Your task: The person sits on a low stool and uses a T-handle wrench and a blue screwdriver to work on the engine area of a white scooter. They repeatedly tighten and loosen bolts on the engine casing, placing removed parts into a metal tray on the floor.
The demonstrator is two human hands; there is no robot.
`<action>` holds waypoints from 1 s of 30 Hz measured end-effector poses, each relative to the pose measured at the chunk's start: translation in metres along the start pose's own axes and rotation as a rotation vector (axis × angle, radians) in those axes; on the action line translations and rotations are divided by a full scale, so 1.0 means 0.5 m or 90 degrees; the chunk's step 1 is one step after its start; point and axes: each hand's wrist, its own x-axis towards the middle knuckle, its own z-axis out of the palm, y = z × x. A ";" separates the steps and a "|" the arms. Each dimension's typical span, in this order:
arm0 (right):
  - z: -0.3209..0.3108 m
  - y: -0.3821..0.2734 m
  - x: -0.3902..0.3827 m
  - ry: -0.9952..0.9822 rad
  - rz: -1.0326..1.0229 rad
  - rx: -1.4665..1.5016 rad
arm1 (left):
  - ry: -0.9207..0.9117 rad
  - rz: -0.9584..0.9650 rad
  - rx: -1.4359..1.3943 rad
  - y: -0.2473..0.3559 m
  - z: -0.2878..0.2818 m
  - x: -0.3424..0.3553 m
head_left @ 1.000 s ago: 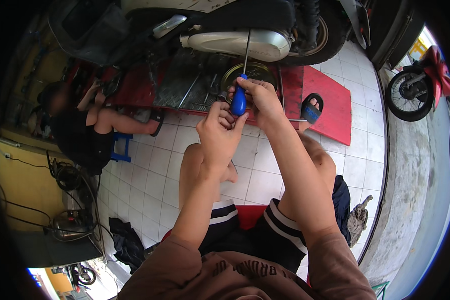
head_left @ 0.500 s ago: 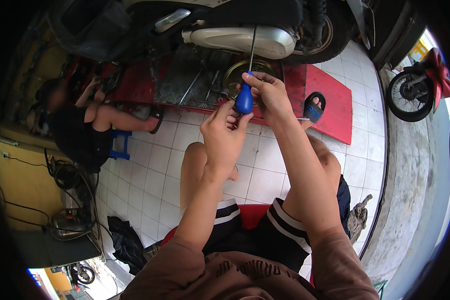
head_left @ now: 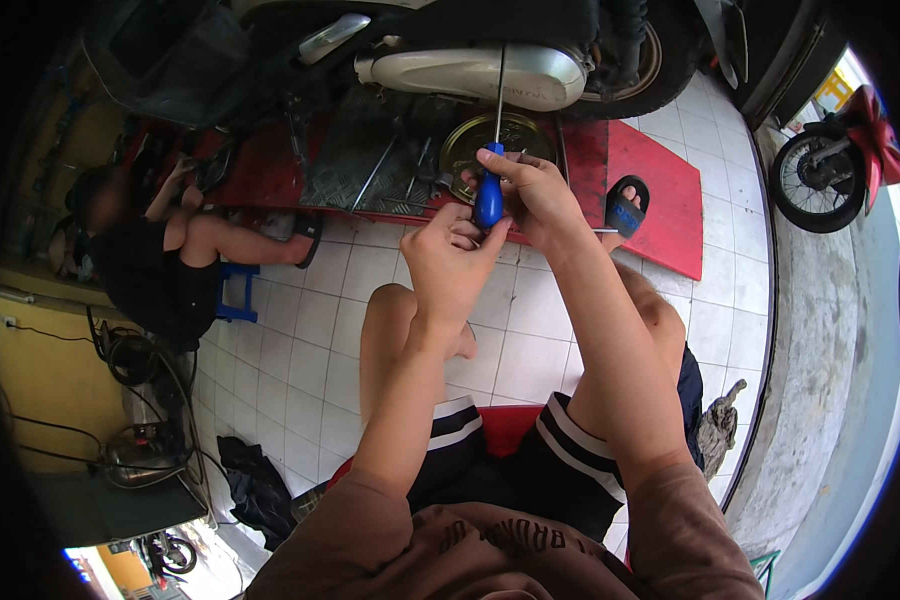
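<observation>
A screwdriver (head_left: pixel 489 203) with a blue bulb-shaped handle is held upright between my hands. Its long thin shaft points away from me and overlaps the silver engine side cover (head_left: pixel 470 75) of a scooter; whether the tip touches anything, I cannot tell. My right hand (head_left: pixel 538 200) is closed around the upper part of the handle, thumb laid along it. At the handle's rounded butt end, the fingertips of my left hand (head_left: pixel 453 262) are closed. Beyond the hands, a round gold-coloured tray (head_left: pixel 452 150) rests on a red platform (head_left: pixel 660 220) beneath the scooter.
Long metal tools (head_left: pixel 375 172) and a hammer (head_left: pixel 433 184) lie on the platform's metal plate. A seated person (head_left: pixel 155 245) works at the left by a blue stool (head_left: pixel 237 292). My sandalled foot (head_left: pixel 627 208) is on the platform. A red motorbike (head_left: pixel 840 165) stands at right.
The scooter and platform sit slightly further left in the view. Both hands stay on the screwdriver, its handle tilted a little differently; my left fingertips have shifted slightly at its butt.
</observation>
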 end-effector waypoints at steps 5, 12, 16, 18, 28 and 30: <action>-0.007 0.004 0.008 -0.015 -0.032 -0.026 | 0.134 0.101 0.003 -0.096 -0.047 -0.005; 0.005 0.000 0.006 -0.012 -0.017 -0.006 | 0.182 -0.192 0.206 -0.452 -0.214 -0.274; -0.002 0.002 0.006 -0.020 -0.008 -0.059 | 0.224 -0.264 0.144 -0.427 -0.196 -0.296; -0.005 0.000 0.007 0.005 0.002 -0.106 | 0.283 -0.252 0.000 -0.342 -0.189 -0.240; 0.002 0.013 0.021 -0.142 0.025 0.009 | -0.275 -0.481 -0.745 -0.059 -0.013 0.007; 0.005 0.000 0.019 -0.167 0.025 0.026 | -0.242 -0.484 -0.893 -0.056 -0.004 0.012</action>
